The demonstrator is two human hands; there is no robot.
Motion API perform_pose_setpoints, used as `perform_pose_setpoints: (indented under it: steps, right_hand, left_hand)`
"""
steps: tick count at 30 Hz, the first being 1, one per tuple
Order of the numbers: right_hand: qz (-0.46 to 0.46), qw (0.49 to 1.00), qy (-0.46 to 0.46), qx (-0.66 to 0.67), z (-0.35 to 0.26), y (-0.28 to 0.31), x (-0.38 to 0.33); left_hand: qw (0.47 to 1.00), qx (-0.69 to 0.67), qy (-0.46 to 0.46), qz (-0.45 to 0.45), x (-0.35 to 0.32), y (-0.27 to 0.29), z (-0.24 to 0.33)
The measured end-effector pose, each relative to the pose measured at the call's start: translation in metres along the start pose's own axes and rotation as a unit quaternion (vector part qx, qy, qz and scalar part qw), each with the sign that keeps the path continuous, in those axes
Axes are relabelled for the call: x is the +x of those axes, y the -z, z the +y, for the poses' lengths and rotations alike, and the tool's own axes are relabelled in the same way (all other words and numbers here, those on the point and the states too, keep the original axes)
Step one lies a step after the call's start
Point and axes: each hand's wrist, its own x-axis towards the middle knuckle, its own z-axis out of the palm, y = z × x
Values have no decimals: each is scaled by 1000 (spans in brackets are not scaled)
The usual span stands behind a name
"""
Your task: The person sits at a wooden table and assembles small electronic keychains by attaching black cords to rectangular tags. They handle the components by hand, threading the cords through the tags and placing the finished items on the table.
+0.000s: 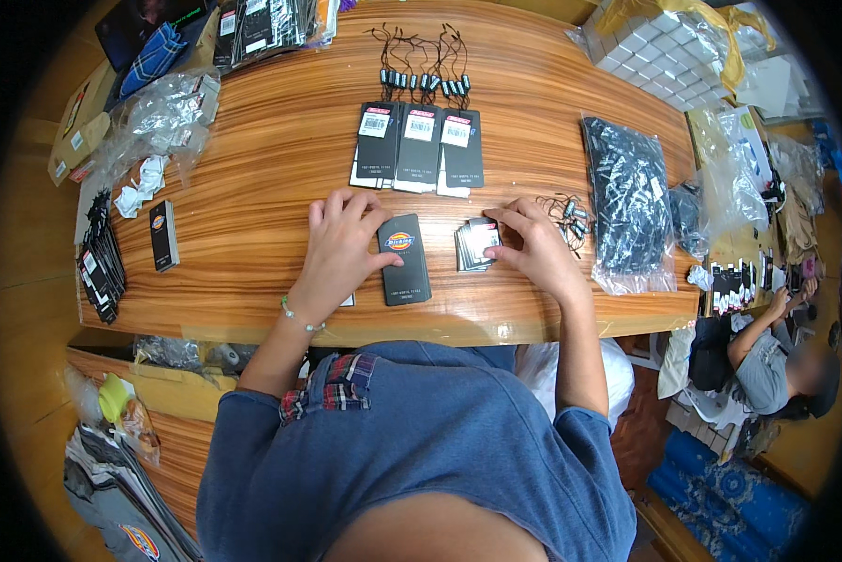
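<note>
My left hand (339, 251) lies flat on the wooden table (252, 187), its thumb touching the left edge of a tall black hang tag (406, 262) with an oval logo. My right hand (533, 245) pinches the top card of a small stack of black tags (472, 245) just right of that tag. Behind them three piles of black tags with white barcode labels (419, 145) lie side by side. A row of black string fasteners (426, 80) sits beyond those. A small tangle of strings (571, 215) rests by my right hand.
A clear bag of black items (630, 201) lies at the right. A single black tag (163, 234), crumpled plastic (163, 108) and a tag bundle (101, 262) sit at the left. White boxes in plastic (664, 47) stand far right. Another person (777, 361) sits on the floor at right.
</note>
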Motion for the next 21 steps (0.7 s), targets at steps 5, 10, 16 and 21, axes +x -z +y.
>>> perform_pose_setpoints:
  steps: [5, 10, 16, 21]
  right_hand:
    - [62, 995, -61, 53, -3, -18, -10]
    - [76, 966, -146, 199, -3, -29, -13]
    - [82, 915, -154, 365, -22, -30, -11]
    - [110, 967, -151, 172, -16, -37, -3]
  left_hand:
    - [999, -41, 14, 12, -4, -4, 0]
    - [938, -319, 131, -41, -7, -3, 1]
    - [765, -614, 182, -65, -6, -8, 0]
    - [729, -650, 205, -59, -7, -15, 0]
